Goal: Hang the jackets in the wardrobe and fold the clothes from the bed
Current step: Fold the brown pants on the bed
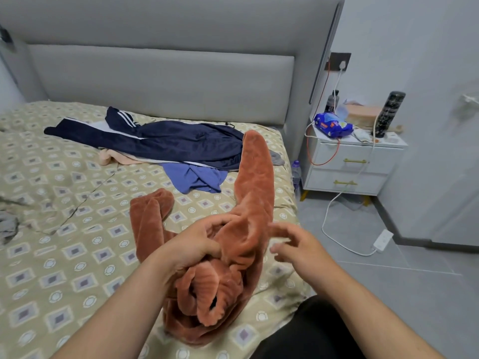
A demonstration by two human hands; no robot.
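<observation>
Left hand [193, 244] was clamped on a bunched-up fistful of the rust fleece garment [255, 182], thumb and fingers dug right into the pile near its middle. Right hand [298, 244] was loose and spread, holding nothing, with its fingertips right at the fleece's edge; couldn't tell if they actually touched. The fleece sat at the near right corner of the bed [64, 255], crumpled under the hands, with one long tube stretched off toward the headboard and another doubled over to the left (sleeves or legs, honestly couldn't say). My guess is that stuff like this handles thick, floppy and light. It won't slip, but it won't hold a crease either, so a mid-body grab just gives you a lump. Better to find the hem or shoulder seams and take one in each hand so it hangs flat. Further up the bed lay the navy striped track clothing [181, 143], sprawled over a blue shirt [194, 177] and a peach cloth [116, 155], none of it folded yet.
</observation>
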